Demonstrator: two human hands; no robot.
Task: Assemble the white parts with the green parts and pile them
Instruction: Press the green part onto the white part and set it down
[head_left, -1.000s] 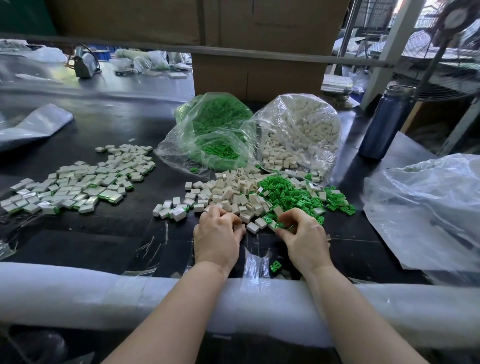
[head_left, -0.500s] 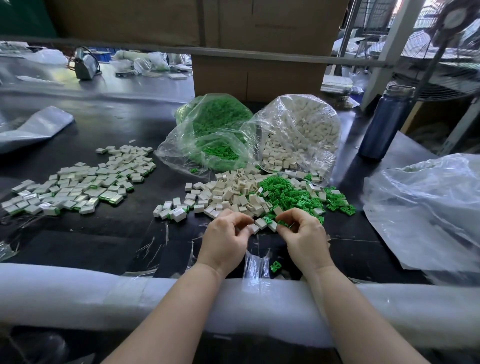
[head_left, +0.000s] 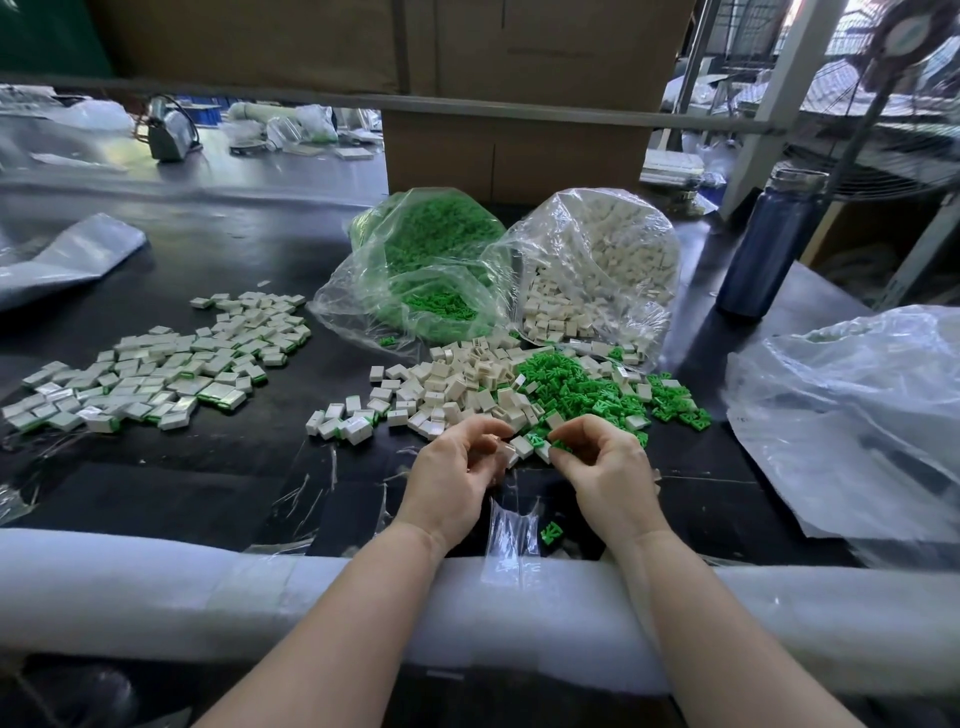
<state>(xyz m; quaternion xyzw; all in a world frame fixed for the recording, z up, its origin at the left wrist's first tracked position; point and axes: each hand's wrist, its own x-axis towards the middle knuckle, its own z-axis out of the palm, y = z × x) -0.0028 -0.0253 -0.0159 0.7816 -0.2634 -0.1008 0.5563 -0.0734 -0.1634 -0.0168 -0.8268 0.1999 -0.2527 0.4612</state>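
A loose heap of white parts (head_left: 457, 384) lies on the black table, with a heap of green parts (head_left: 587, 389) to its right. My left hand (head_left: 457, 473) hovers at the near edge of the white heap, fingers curled round a white part (head_left: 501, 451). My right hand (head_left: 605, 462) pinches a green part (head_left: 560, 445) at the near edge of the green heap. The two hands are close together, a few white parts between them. A pile of assembled white-and-green pieces (head_left: 161, 364) spreads over the left of the table.
Two clear bags stand behind the heaps, one of green parts (head_left: 431, 260), one of white parts (head_left: 597, 265). A dark blue bottle (head_left: 763, 249) stands at the right, a crumpled plastic bag (head_left: 852, 415) nearer. White foam padding (head_left: 156, 587) covers the near table edge. One green part (head_left: 551, 532) lies alone.
Both hands have lifted off the heaps and turned toward each other. The left hand has picked up a white part, the right a green one.
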